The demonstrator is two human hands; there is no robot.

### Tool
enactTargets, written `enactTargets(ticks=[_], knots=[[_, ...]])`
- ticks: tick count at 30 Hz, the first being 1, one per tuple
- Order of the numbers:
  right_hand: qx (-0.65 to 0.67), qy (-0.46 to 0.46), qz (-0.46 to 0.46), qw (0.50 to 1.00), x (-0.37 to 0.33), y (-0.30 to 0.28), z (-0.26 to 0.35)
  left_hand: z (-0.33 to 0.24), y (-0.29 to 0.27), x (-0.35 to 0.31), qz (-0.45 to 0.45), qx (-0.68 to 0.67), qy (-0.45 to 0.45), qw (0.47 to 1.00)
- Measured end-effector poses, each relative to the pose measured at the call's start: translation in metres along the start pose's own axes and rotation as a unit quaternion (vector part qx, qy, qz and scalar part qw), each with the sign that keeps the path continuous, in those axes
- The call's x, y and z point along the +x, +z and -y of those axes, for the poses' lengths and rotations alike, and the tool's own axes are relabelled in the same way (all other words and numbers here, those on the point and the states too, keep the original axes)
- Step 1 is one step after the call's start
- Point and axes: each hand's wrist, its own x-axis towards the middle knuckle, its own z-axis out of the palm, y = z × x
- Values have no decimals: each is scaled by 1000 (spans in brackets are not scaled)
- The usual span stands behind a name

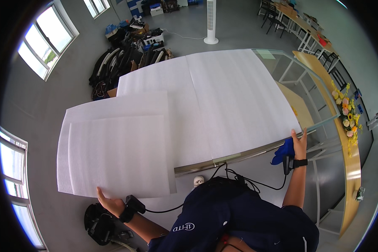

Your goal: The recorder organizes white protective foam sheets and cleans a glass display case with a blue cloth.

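Observation:
At the lower left, my left hand (111, 206) is closed at the near edge of a smaller white foam sheet (117, 155), its thumb on top and its other fingers mostly hidden. This sheet lies on a larger white foam sheet (64, 151), which overlaps the left end of a long white sheet (239, 96) covering most of a glass tabletop (321, 94). My right hand (299, 147) is at the long sheet's near right corner, thumb and one finger pointing up at the glass edge. Bunched blue cloth (284, 152) hangs against its palm, apparently held by the hidden fingers.
A metal rail (233, 158) runs along the tabletop's near edge. Black cables (243, 178) hang between my wrists, near a white socket (198, 180). On the right stands a wooden counter (349, 176) with flowers (347, 113). A white tower fan (211, 21) and piled equipment (122, 63) stand beyond.

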Motion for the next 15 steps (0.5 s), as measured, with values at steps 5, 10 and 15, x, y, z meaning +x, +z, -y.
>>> enactTargets(ticks=[5, 10, 15], knots=[[-62, 52, 151, 985, -10, -29, 26, -6, 12, -11, 7, -2, -8, 1000], [-41, 38, 211, 976, -13, -18, -10, -6, 19, -16, 58, 61, 50, 995], [46, 32, 173, 983, -22, -23, 9, -1, 40, -39, 95, 240, 207, 944]])
